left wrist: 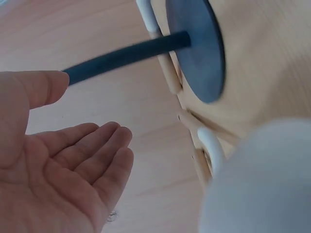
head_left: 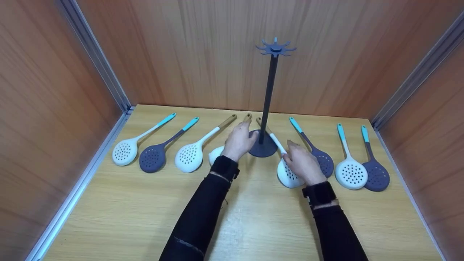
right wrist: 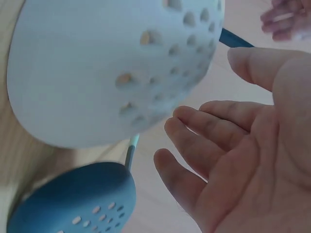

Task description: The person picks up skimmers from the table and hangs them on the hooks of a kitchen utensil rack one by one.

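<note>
My left hand (head_left: 239, 140) hovers left of the dark utensil stand (head_left: 270, 90), its fingers loosely extended and holding nothing. Below it a white skimmer with a wooden-coloured handle (head_left: 216, 154) is partly covered by the hand. In the left wrist view, the palm (left wrist: 73, 179) faces the stand's pole (left wrist: 129, 57), with a gap between them. My right hand (head_left: 303, 162) is over a white skimmer (head_left: 287, 175) lying right of the stand; its relaxed fingers (right wrist: 194, 145) grip nothing. Beside that hand lies a dark skimmer with a turquoise handle (head_left: 322, 159).
Left on the table (head_left: 145, 217) lie a white skimmer (head_left: 125, 152), a dark skimmer (head_left: 153, 158) and another white skimmer (head_left: 189, 157). At the right a white skimmer (head_left: 351, 174) overlaps a dark skimmer (head_left: 377, 175). Wooden panels (head_left: 199, 54) enclose the back and sides.
</note>
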A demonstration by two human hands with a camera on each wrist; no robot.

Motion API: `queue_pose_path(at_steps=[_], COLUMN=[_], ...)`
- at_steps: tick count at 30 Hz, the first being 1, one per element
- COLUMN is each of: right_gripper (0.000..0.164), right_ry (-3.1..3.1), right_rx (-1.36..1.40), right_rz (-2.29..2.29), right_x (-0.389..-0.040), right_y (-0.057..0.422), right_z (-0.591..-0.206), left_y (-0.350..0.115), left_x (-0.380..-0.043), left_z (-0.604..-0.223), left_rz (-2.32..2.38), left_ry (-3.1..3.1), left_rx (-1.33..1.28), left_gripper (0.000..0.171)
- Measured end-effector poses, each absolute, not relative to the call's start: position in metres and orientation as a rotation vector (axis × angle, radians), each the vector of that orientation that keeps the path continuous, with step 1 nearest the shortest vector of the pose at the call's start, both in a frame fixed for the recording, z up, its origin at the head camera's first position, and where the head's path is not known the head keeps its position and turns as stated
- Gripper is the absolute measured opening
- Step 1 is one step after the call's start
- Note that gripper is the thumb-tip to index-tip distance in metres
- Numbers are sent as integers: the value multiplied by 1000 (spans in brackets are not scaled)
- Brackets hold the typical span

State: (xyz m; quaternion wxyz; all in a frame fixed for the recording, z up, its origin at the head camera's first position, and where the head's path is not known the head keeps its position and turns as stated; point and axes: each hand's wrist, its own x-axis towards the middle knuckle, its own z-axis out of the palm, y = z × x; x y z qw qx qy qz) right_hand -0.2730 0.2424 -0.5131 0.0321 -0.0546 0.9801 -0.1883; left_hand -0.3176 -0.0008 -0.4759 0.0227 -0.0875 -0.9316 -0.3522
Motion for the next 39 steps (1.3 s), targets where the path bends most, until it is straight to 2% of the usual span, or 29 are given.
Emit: queue_pose_path(at_steps=[6,10,14,20,21,27,28,31,39], right_gripper=[56,46,38,28,28,34,35,33,33], right_ry=[3130,3224,3266,3276,3279,3279,3275,3263,3219], right_rx=[-126,-102,-69,-4,5,40,37,34,79], right_rz=[-601,-632,-650,-605,-594,-556,-552,-532,-576], right_x=[-272,-272,-272,-272,-271,-268,-268,-269,-272], right_y=[232,226,223,222,222,224,225,227,234], right_z=[-517,-522,-527,-530,-530,-527,-526,-526,-524], left_y=[16,26,34,44,46,46,45,48,56], left_x=[-323,-328,-334,-345,-362,-379,-363,-351,-349], left_z=[-470,-466,-463,-467,-486,-499,-481,-474,-474], left_rz=[-1062,-1044,-1083,-1136,-1147,-1216,-1217,-1194,-1205], left_ry=[-2853,-2782,-2731,-2710,-2674,-2646,-2668,-2644,-2675], left_rx=[-331,-372,-361,-318,-340,-370,-354,-360,-368], left_gripper=[58,49,37,31,30,25,24,22,21])
